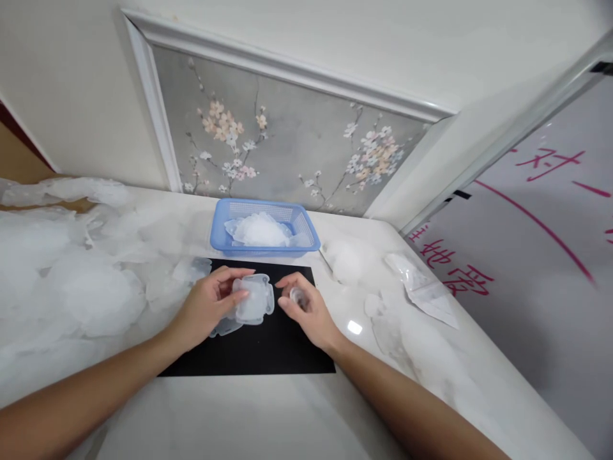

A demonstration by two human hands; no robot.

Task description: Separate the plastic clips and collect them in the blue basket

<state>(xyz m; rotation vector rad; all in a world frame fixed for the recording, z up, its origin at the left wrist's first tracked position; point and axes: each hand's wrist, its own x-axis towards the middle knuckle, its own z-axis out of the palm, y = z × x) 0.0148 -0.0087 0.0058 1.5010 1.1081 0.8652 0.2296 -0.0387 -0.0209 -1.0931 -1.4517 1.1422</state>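
My left hand [214, 299] pinches a translucent plastic lid [253, 300] with flaps along its sides, thumb on top and fingers behind. Below it, another translucent lid [226, 327] lies partly hidden on the black mat [268, 354]. Just right of the held lid, my right hand [309, 310] is curled, with a small clear ring-like piece [297, 296] within its fingers. A narrow gap separates the right fingertips from the lid. Behind both hands, a blue plastic basket [265, 249] holds a heap of whitish translucent pieces [261, 229].
A large pile of translucent plastic pieces [90, 287] covers the table's left side. To the right lie a whitish heap [347, 260], more translucent pieces [407, 338] and a clear bag [426, 291]. A wall with a framed floral panel [297, 140] stands behind; a whiteboard [536, 255] borders the right.
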